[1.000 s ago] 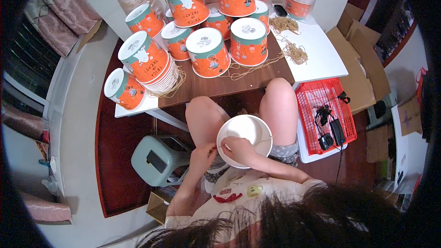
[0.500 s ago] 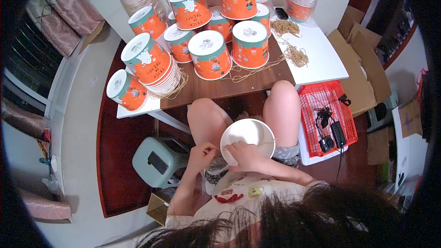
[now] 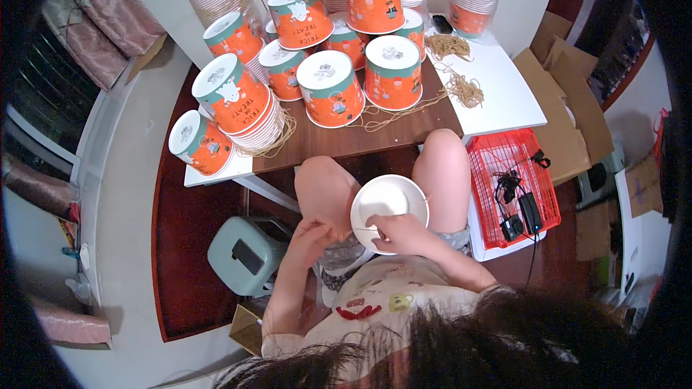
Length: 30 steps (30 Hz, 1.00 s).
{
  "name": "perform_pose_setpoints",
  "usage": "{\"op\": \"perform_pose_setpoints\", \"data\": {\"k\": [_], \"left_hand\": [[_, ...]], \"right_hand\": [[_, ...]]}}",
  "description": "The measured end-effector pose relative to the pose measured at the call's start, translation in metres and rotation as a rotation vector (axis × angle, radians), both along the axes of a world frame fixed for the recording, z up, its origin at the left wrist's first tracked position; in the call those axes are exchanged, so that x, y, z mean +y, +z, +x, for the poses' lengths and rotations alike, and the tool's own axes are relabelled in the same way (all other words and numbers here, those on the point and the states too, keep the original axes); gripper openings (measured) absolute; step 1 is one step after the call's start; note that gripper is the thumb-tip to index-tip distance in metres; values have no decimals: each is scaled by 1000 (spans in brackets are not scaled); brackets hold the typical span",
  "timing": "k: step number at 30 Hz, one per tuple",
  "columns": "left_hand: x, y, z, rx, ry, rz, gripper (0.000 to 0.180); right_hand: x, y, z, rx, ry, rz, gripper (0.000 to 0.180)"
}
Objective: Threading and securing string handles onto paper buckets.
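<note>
A round paper bucket (image 3: 380, 191) with a white inside sits between my thighs, its open top facing up. My right hand (image 3: 401, 233) reaches over its near rim. Its thumb and fingers are pinched together on a thin cord (image 3: 368, 229) at the bucket's left inner wall. Just left of the bucket, my left hand (image 3: 314, 236) is closed in a pinch; what its fingertips hold is too small to make out. A short bit of cord sticks out at the bucket's right rim.
Orange and green paper buckets (image 3: 330, 97) stand upside down and stacked on the brown table (image 3: 303, 140). Tan cord bundles (image 3: 465, 90) lie at its right. A red basket (image 3: 497, 155) with black adapters is beside my right knee, a grey-green stool (image 3: 241, 245) on my left.
My right hand has shifted right and its fingers have drawn from flat into a pinch. My left hand has moved slightly left, away from the bucket. The bucket has tilted a little.
</note>
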<state>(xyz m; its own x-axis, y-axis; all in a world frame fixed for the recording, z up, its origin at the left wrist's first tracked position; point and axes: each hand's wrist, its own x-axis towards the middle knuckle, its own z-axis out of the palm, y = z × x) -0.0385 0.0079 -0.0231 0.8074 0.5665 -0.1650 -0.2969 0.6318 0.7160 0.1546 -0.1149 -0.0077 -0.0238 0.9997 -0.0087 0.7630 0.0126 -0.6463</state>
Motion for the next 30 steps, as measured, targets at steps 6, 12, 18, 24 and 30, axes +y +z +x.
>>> {"op": "perform_pose_setpoints", "data": {"k": [6,12,18,24,30], "left_hand": [[-8,-15,35,436,-110,897,10],[-12,-13,35,562,-248,869,11],[-8,-18,29,475,-292,748,8],[-4,-19,23,493,-274,728,8],[-4,-20,19,498,-197,626,7]], "right_hand": [[13,23,11,134,134,223,15],[25,17,15,123,152,256,18],[24,-5,9,-45,152,369,12],[18,-13,6,-36,19,345,4],[4,-9,-6,-100,-179,466,6]]}}
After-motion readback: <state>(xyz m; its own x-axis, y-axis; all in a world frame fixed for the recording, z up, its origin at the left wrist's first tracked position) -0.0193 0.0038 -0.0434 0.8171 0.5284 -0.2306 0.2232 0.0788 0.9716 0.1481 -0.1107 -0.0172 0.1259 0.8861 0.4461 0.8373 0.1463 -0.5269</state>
